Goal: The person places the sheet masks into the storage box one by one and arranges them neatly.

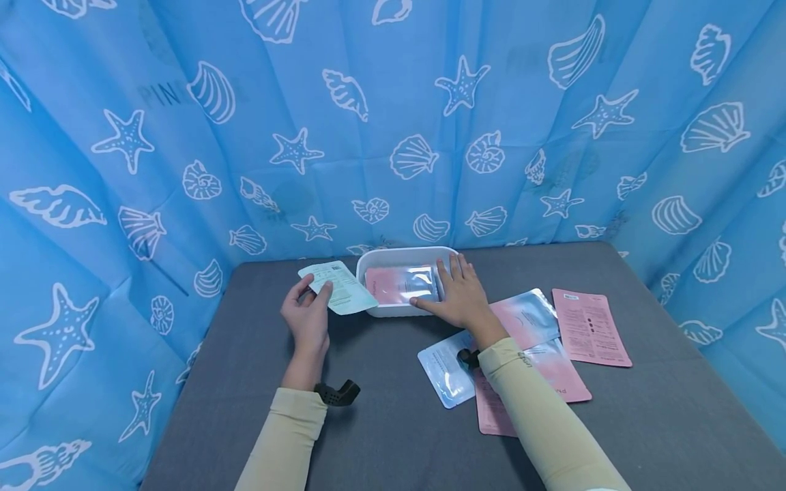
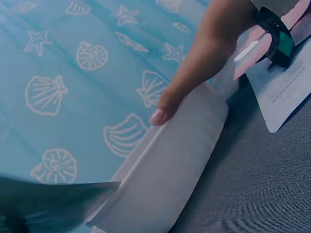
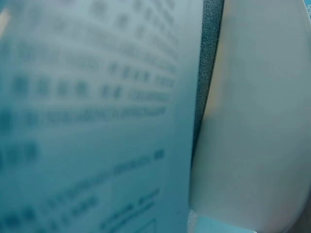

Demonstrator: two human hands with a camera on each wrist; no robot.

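Observation:
My left hand (image 1: 308,320) pinches a pale green printed sachet (image 1: 340,290) between thumb and fingers, its right corner overlapping the left end of a white plastic bin (image 1: 402,311). In the left wrist view the sachet (image 2: 53,204) is a dark band at the lower left. My right hand (image 1: 459,294) rests across the bin's right end, fingers spread toward the back rim. Its thumb lies at the front rim, seen in the left wrist view. Inside the bin lies a pink and silver sachet (image 1: 396,283). The right wrist view shows the bin's white wall (image 3: 252,121) close up.
Right of the bin, several pink and silver sachets (image 1: 525,317) lie overlapping, partly under my right forearm. A pink sachet (image 1: 591,327) lies farther right, beside them. The grey table (image 1: 381,423) meets a blue shell-print curtain (image 1: 393,136) behind the bin.

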